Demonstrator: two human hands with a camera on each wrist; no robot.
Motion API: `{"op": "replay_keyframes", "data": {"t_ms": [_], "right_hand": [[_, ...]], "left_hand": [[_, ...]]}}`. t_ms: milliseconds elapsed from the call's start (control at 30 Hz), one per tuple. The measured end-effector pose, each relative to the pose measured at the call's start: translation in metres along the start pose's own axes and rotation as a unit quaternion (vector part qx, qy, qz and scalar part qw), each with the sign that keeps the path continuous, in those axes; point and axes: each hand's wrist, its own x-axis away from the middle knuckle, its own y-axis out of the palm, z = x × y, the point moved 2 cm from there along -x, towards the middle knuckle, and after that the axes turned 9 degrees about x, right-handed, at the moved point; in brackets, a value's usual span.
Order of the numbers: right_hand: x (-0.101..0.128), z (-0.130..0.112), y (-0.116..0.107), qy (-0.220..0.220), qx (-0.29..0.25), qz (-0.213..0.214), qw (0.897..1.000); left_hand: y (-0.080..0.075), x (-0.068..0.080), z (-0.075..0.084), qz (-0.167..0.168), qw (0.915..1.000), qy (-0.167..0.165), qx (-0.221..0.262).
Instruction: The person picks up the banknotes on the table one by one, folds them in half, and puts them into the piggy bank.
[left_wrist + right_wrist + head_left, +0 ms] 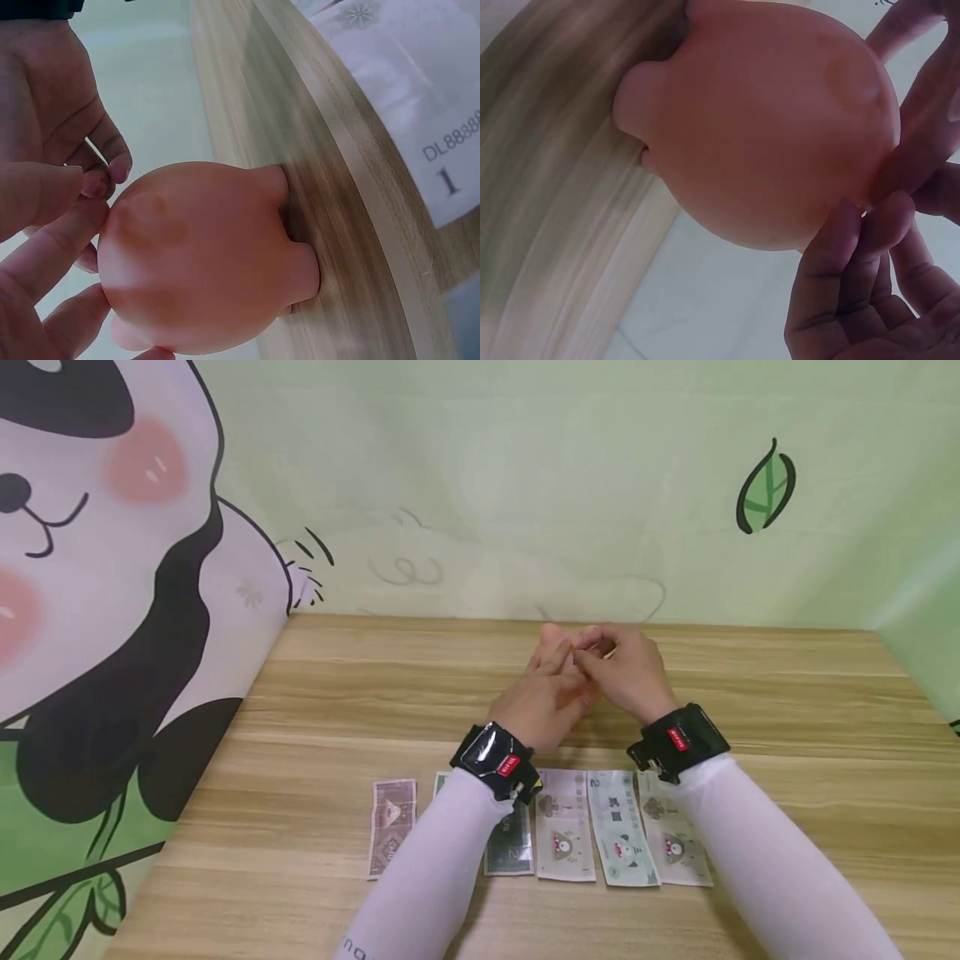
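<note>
A smooth pink piggy bank (202, 255) stands on short feet at the far side of the table, mostly hidden by both hands in the head view. My left hand (536, 702) lies over it, extended fingers touching its top and side. Above that same top, my right hand (633, 668) brings thumb and finger together in a pinch. Between these fingertips (840, 229) a tiny bit of something shows; they cover most of it, and I cannot tell what it is.
Several banknotes lie in a row nearer me: a purple one (392, 827), a dark green one (510, 847), a beige one (566, 843), a light green one (624, 835) and another beige one (681, 847). My forearms pass over some. A panda-printed backdrop (487, 485) rises behind.
</note>
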Motion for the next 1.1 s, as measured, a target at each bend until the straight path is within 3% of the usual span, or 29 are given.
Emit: {"op": "replay_keyframes", "data": {"t_ms": [200,600,1100], "right_hand": [[-0.004,-0.002,0.001,0.030,0.013,-0.013,0.999],[-0.010,-0.008,-0.003,0.065,0.016,-0.087,0.994],[0.000,0.003,0.001,0.027,-0.030,-0.056,0.998]], "left_hand": [[0.000,0.000,0.001,0.000,1.0000,0.000,-0.001],[0.000,-0.005,-0.003,0.007,0.9999,0.004,0.012],[0.001,-0.006,-0.003,-0.004,0.9998,0.012,-0.013]]}}
